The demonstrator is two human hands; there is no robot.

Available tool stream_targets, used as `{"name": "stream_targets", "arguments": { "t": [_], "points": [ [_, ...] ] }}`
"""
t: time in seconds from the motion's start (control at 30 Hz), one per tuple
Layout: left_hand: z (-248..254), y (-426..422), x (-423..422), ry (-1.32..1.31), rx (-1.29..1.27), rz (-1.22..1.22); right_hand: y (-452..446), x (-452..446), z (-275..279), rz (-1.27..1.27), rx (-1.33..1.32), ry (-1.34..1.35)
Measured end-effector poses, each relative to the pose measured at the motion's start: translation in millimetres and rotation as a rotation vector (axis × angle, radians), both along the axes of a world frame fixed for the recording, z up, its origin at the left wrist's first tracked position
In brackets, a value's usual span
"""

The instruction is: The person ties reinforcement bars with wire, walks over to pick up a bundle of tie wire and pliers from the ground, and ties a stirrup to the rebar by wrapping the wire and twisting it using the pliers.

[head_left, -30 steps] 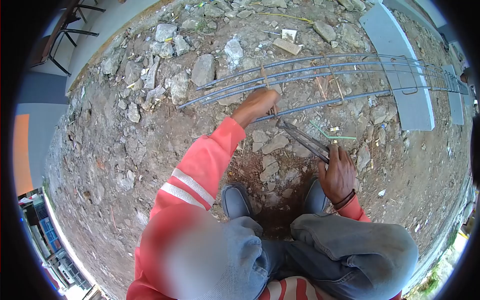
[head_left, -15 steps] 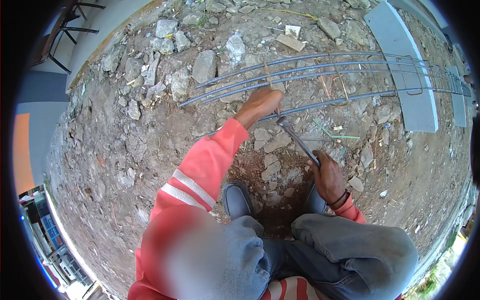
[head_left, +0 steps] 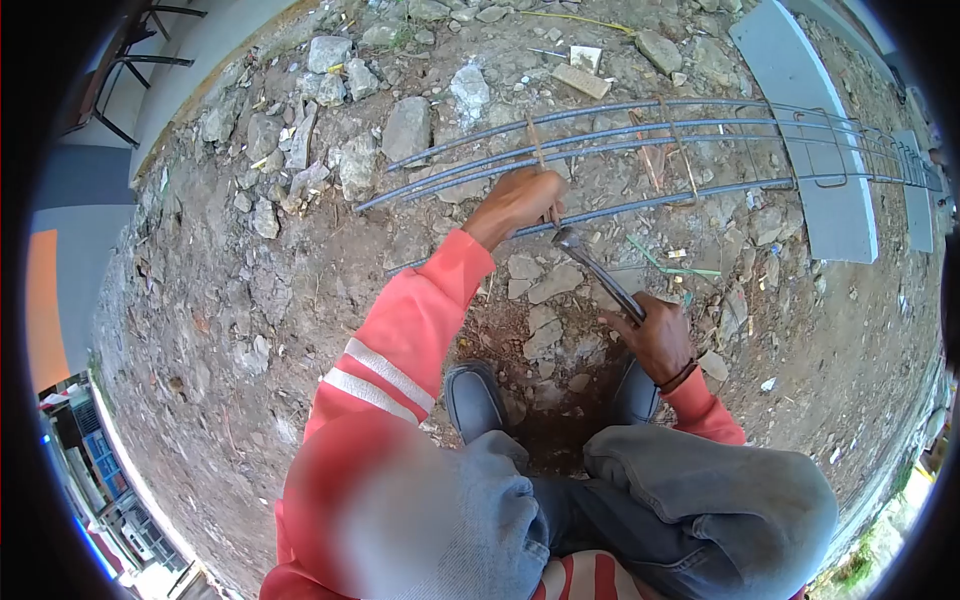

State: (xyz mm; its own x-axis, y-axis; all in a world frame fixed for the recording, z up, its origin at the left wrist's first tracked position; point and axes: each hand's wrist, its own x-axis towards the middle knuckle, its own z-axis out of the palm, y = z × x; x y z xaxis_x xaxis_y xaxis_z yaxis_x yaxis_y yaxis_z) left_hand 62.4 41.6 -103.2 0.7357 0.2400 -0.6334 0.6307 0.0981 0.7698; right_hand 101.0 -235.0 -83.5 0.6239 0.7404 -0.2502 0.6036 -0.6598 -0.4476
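My left hand (head_left: pixel 524 198) is closed at the near end of a rebar cage, its fingers pinched around a rusty stirrup (head_left: pixel 535 138) where it meets the bars. The fingertips and any tie wire there are hidden. Several long steel bars (head_left: pixel 640 204) run from this spot to the right. In my right hand (head_left: pixel 662 338) are steel pincers (head_left: pixel 604 281), gripped by the handles. Their head points up and left, just below the nearest bar and my left fingertips. One finger of the right hand sticks out left of the handles.
A grey board (head_left: pixel 805 140) lies beneath the cage on the right. Another stirrup (head_left: pixel 683 160) stands along the bars. Large stones (head_left: pixel 408 134) and rubble cover the ground at upper left. A green strip (head_left: pixel 668 268) lies right of the pincers. My shoes (head_left: pixel 474 402) are below.
My right hand has shifted slightly, and one of its fingers now reaches out from the handles. The pincers' head has moved a little up. My left hand stays nearly in place.
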Motion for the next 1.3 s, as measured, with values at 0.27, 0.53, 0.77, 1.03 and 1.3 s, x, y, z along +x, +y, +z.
{"name": "stream_targets", "arguments": {
  "t": [0.27, 0.53, 0.77, 1.03, 1.3],
  "points": [
    [-1.5, -4.9, -1.3, 0.002, 0.038, 0.022, -14.1, 21.5, -5.8, -0.091, 0.126, 0.603],
    [-6.8, -3.2, -1.6, -0.004, 0.013, 0.024, 0.0, 11.6, 10.1, 0.010, -0.116, 0.749],
    [1.5, -8.8, -5.0, 0.034, 0.064, 0.005, -15.2, -2.5, -13.7, -0.180, 0.078, 1.752],
    [-9.3, -8.8, 0.5, 0.041, 0.212, 0.001, -16.3, -27.7, 13.1, -0.020, 0.017, -0.117],
    [-9.5, -6.6, 2.1, -0.029, 0.256, 0.020, -13.3, -41.3, -3.0, -0.078, -0.001, -0.189]
  ]
}}
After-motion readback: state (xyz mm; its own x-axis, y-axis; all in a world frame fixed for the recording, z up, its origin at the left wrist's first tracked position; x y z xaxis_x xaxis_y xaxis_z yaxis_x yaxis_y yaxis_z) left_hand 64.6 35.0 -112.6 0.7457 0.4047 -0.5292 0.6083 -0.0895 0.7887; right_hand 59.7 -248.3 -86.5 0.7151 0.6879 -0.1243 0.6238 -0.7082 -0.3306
